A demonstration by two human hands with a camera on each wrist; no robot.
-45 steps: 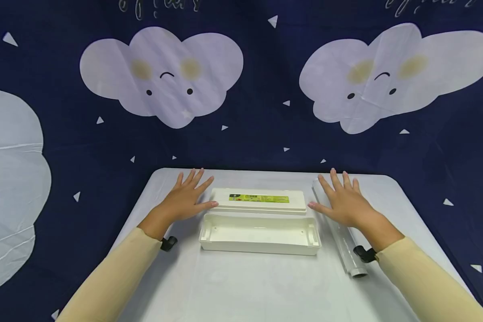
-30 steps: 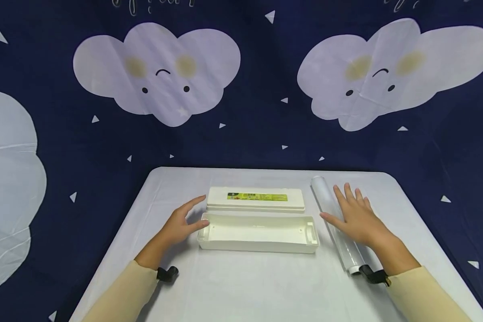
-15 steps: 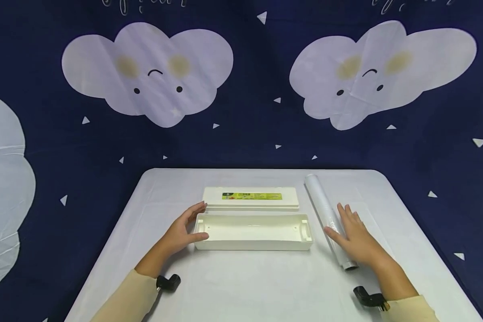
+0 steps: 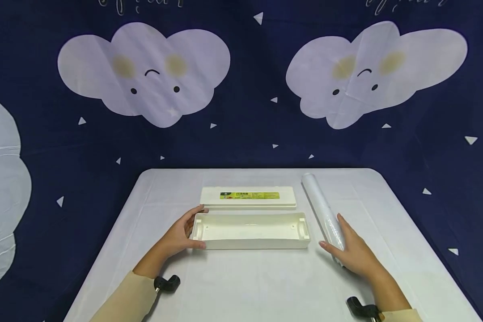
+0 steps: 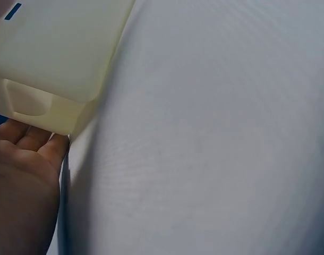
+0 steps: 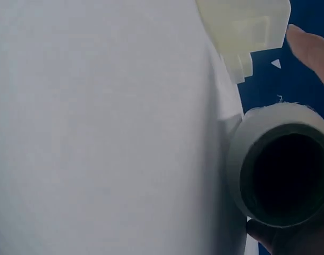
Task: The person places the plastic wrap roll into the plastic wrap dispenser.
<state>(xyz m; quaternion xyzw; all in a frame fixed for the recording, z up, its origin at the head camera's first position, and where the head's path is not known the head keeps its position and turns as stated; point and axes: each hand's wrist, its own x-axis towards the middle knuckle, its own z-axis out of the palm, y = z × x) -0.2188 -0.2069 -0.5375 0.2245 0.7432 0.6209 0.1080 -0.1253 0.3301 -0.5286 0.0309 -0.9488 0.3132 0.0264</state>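
Observation:
A long white open-topped box [image 4: 257,243] lies in the middle of the table. My left hand [image 4: 176,232] grips its left end, thumb at the front wall and fingers behind the back corner. In the left wrist view the fingers [image 5: 32,141] meet the box's end [image 5: 40,106]. To the right lies a roll of clear plastic wrap [image 4: 322,205], slanting away from me. My right hand [image 4: 356,252] straddles its near end, thumb reaching across and fingers along the right side. In the right wrist view the roll's hollow core [image 6: 287,172] faces me, with the thumb [image 6: 313,56] apart from it.
Behind the box lies its white lid [image 4: 247,203] with a yellow-green label [image 4: 249,195]. The white tabletop [image 4: 241,286] is backed by a dark blue cloth [image 4: 249,147] printed with clouds. A black camera mount sits at each wrist.
From spread flat near the back, both hands have drawn toward me. The left hand has taken hold of the box's left end; the right hand has come down around the roll's near end.

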